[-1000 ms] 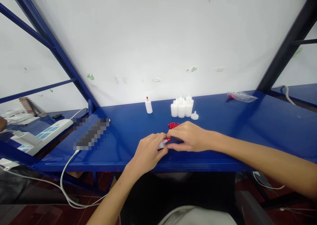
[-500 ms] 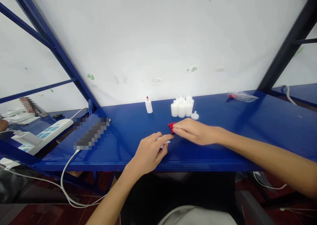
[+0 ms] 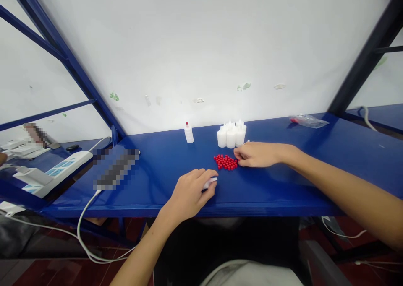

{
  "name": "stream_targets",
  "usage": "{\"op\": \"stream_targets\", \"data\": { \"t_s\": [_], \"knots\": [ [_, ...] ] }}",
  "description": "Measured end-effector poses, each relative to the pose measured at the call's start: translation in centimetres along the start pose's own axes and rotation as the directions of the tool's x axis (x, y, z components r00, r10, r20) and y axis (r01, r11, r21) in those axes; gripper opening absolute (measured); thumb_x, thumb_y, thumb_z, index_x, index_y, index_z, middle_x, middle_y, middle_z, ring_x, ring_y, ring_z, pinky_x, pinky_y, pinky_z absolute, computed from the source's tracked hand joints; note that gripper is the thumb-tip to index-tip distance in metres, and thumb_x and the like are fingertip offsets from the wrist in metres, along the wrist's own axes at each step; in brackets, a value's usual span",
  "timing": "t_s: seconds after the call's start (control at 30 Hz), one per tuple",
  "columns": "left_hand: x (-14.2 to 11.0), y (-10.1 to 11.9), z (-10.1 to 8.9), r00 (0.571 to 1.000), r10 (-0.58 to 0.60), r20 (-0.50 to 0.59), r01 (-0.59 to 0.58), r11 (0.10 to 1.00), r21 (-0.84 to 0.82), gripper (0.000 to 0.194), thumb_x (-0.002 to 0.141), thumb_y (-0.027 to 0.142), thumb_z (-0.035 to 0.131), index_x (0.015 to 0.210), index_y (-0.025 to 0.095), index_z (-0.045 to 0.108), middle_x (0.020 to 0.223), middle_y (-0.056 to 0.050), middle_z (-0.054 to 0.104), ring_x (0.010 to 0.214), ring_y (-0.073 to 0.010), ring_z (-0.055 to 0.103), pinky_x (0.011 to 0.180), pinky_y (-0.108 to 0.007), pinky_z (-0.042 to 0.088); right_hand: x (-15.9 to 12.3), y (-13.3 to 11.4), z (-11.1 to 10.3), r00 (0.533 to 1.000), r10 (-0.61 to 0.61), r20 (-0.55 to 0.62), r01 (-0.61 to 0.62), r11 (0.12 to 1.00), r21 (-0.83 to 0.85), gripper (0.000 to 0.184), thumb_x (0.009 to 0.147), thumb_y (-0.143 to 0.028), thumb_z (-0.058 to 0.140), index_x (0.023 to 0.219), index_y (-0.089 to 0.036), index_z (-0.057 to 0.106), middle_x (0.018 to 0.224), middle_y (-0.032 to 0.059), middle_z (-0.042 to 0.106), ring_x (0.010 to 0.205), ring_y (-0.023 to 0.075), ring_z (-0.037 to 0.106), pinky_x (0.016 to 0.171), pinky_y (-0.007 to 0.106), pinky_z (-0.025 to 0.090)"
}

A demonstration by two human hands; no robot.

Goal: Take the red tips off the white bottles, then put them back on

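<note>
A small white plastic piece (image 3: 210,183) shows between the thumb and fingers of my left hand (image 3: 192,193), which is closed around it near the table's front edge; most of it is hidden. My right hand (image 3: 256,154) has its fingers bent together at the right edge of a spread of small red caps (image 3: 225,162). Its fingertips touch or nearly touch the outermost caps; whether they pinch one I cannot make out. Behind the caps stands a cluster of white squeeze bottles (image 3: 231,136). A single white bottle with a red tip (image 3: 189,133) stands upright to their left.
A clear plastic bag (image 3: 308,121) with something red in it lies at the back right of the blue table (image 3: 157,164). On the left are a blurred dark device (image 3: 118,170) with a white cable and a white power strip (image 3: 59,170). Blue frame posts flank the table.
My right hand has moved right and slightly back from over the red caps, uncovering them, and now hides most of a white nozzle lid. My left hand has hardly moved; its index finger has drawn in.
</note>
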State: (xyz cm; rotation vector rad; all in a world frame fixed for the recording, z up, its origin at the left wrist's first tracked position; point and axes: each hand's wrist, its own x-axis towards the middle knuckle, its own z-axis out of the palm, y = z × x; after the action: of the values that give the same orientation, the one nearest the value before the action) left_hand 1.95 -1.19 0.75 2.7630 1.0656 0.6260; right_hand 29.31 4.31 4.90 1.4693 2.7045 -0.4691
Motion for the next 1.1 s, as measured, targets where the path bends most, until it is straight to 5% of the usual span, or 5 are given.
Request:
{"op": "stream_targets", "data": {
  "t_s": [0.3,0.43,0.73,0.93,1.1],
  "knots": [
    [-0.1,0.1,-0.1,1.0,-0.024,0.006,0.024,1.0,0.005,0.025,0.1,0.033,0.042,0.121,0.026,0.054,0.102,-0.002,0.067,0.091,-0.019,0.061,0.081,-0.032,0.045,-0.4,-0.6,-0.6,0.989,-0.076,-0.124,0.081,0.996,0.037,0.007,0.078,-0.022,0.054,0.078,-0.018,0.06,0.067,0.0009,0.06,0.057,0.013,0.05,0.056,0.027,0.033],
    [0.0,0.2,-0.1,0.998,-0.059,0.002,0.059,0.998,0.001,0.03,0.099,0.034,0.043,0.128,0.026,0.048,0.102,-0.003,0.066,0.091,-0.0203,0.062,0.081,-0.032,0.046,-0.6,-2.4,-0.1,0.909,-0.217,-0.355,0.25,0.967,0.05,0.016,0.087,-0.028,0.052,0.08,-0.018,0.062,0.063,-0.0006,0.058,0.056,0.0116,0.048,0.057,0.026,0.034],
    [0.0,0.0,0.1,0.999,-0.044,0.009,0.045,0.997,-0.06,0.028,0.098,0.037,0.045,0.124,0.024,0.044,0.108,-0.004,0.066,0.092,-0.0211,0.063,0.079,-0.032,0.046,0.9,-6.1,4.5,0.711,-0.561,-0.424,0.553,0.819,-0.156,0.031,0.102,-0.033,0.04,0.09,-0.015,0.062,0.076,0.0045,0.06,0.066,0.0144,0.049,0.063,0.027,0.039],
    [-0.1,0.0,-0.1,0.993,-0.118,-0.019,0.115,0.989,-0.09,0.032,0.099,0.04,0.043,0.125,0.022,0.045,0.093,-0.003,0.063,0.084,-0.0198,0.06,0.076,-0.032,0.045,0.4,-2.7,1.8,0.583,-0.412,-0.701,0.363,0.903,-0.229,0.033,0.101,-0.032,0.036,0.087,-0.017,0.062,0.076,0.0073,0.059,0.071,0.0184,0.051,0.068,0.032,0.04],
    [0.0,0.0,-0.1,0.994,-0.093,-0.051,0.086,0.988,-0.128,0.025,0.101,0.024,0.028,0.088,0.019,0.049,0.086,-0.004,0.057,0.078,-0.0167,0.054,0.074,-0.031,0.043,-0.3,2.1,-1.5,0.481,-0.068,-0.874,-0.141,0.978,-0.154,0.038,0.096,-0.036,0.041,0.07,-0.02,0.064,0.084,0.013,0.062,0.098,0.0309,0.049,0.083,0.045,0.037]
  ]
}}
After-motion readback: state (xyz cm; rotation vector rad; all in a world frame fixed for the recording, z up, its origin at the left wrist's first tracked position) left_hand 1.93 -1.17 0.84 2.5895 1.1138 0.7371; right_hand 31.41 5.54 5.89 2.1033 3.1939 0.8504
